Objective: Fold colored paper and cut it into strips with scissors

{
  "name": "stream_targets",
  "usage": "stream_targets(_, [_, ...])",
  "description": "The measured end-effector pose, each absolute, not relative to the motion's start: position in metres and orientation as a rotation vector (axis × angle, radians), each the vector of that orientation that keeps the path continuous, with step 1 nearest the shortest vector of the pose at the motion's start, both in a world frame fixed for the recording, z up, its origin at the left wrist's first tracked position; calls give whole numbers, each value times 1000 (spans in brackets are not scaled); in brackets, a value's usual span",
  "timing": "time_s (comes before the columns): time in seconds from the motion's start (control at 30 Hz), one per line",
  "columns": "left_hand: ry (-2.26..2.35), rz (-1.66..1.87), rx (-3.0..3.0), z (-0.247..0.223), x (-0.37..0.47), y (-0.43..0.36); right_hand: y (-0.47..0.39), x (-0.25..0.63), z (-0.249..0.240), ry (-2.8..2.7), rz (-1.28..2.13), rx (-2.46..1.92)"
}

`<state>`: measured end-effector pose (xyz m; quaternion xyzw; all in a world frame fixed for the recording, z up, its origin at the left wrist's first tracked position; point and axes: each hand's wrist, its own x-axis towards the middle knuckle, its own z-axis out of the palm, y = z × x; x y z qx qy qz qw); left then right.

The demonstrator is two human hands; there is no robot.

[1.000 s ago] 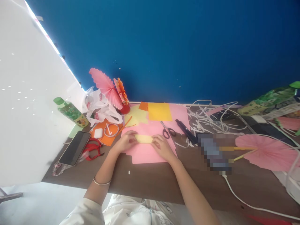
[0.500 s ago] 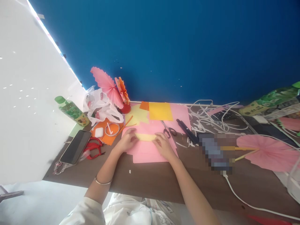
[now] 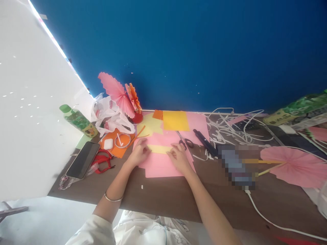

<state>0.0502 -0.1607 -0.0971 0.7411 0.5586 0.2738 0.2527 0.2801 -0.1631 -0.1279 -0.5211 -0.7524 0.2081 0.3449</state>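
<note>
A narrow folded strip of yellow paper [image 3: 158,149] lies crosswise over pink paper sheets [image 3: 159,170] on the brown table. My left hand [image 3: 140,153] holds the left end of the strip with its fingers pressed together. At the opposite end, my right hand [image 3: 178,157] grips the strip between thumb and fingers. Just behind my right hand are scissors [image 3: 186,141] with dark handles. A bright yellow sheet [image 3: 175,120] and a pale yellow sheet [image 3: 150,125] lie farther back.
To the left are a phone [image 3: 83,160], red ribbon [image 3: 103,162], a white case [image 3: 108,144] and a green bottle [image 3: 78,120]. A black pen-like tool [image 3: 205,142], tangled white cables [image 3: 224,131] and a pink paper fan [image 3: 293,166] are on the right.
The view has shifted very slightly. Both hands stay on the yellow strip, and the fingers of my right hand have moved a little along its end.
</note>
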Motion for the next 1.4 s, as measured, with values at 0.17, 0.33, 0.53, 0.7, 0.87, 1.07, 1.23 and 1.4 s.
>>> stream_targets(0.17, [1553, 742, 1953, -97, 52, -161, -163, 279, -129, -1927, 573, -1388])
stream_targets(0.33, [1556, 761, 1949, -97, 53, -160, -164, 278, -125, -1883, 679, -1379])
stream_targets(0.53, [1583, 758, 2001, -101, 55, -162, -165, 277, -122, -1852, 704, -1347])
stream_targets(0.7, [1649, 743, 2188, -104, 70, -176, -165, 276, -121, -1852, 708, -1378])
stream_targets(0.87, [1416, 522, 2443, -106, 95, -191, -164, 275, -125, -1913, 583, -1401])
stream_targets(1.07, [1231, 367, 2744, -104, 103, -202, -163, 281, -124, -1974, 495, -1354])
stream_targets(1.23, [1358, 399, 2722, -112, 110, -207, -162, 289, -124, -1991, 449, -1374])
stream_targets(1.4, [1409, 370, 2709, -115, 114, -209, -162, 290, -126, -1992, 396, -1422])
